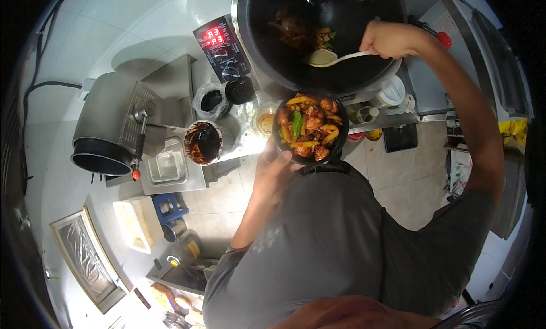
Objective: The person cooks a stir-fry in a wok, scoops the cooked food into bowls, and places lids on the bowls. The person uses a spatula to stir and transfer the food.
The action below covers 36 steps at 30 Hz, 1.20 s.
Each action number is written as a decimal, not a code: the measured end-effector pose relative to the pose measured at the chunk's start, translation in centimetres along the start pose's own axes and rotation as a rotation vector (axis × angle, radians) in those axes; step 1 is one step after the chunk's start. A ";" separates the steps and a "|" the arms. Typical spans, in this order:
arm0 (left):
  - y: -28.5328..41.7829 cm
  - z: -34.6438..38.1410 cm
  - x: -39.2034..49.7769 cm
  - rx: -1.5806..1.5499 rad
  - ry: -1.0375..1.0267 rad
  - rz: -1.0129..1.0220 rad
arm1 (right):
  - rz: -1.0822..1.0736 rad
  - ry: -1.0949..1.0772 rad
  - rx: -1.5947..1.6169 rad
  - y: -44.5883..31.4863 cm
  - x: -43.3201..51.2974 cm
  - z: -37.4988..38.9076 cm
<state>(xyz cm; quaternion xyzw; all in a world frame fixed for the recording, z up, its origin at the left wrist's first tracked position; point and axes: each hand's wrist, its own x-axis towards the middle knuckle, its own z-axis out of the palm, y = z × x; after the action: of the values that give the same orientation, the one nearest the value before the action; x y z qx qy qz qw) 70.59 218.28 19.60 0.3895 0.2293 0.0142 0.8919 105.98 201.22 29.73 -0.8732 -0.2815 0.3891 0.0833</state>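
My left hand (pixel 275 164) holds a black bowl (pixel 344 134) by its near left rim, in front of my waist. Cooked food (pixel 313 124) fills the bowl: browned chunks in sauce, yellow strips and a green pepper piece. Above it, my right hand (pixel 390 41) grips the handle of a pale serving spoon (pixel 324 58), whose head is down inside a large black cooking drum (pixel 273 68). Near the spoon head lies a small heap of chopped food (pixel 325 38). Brown sauce (pixel 294 28) coats part of the drum's inner wall.
Left of the drum is a control panel (pixel 222 49) with a lit red display. A sauce-stained tub (pixel 204 142), a bag-lined container (pixel 210 102) and a glass bowl (pixel 264 120) stand on the steel counter. A white lidded jug (pixel 391 92) is at right, and a second drum machine (pixel 106 115) at far left.
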 end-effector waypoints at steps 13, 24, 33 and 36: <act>0.0 -1.6 -0.4 -0.028 -0.009 0.053 | -0.055 0.580 0.012 -1.8 7.2 8.7; 0.0 -1.5 -0.1 0.034 -0.039 0.051 | 0.038 0.588 0.085 -0.8 7.1 8.7; 0.5 -1.1 -0.2 0.081 -0.034 0.076 | -0.011 0.628 0.195 -1.9 6.9 8.1; 0.9 -0.8 -0.2 0.075 -0.032 0.101 | -0.064 0.656 0.224 -2.4 7.1 8.2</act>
<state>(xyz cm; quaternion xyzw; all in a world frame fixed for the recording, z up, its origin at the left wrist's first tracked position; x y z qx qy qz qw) 70.20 219.41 19.78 0.4340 0.1955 0.0446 0.8783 102.84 206.57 20.54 -0.9280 -0.2224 0.1132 0.2767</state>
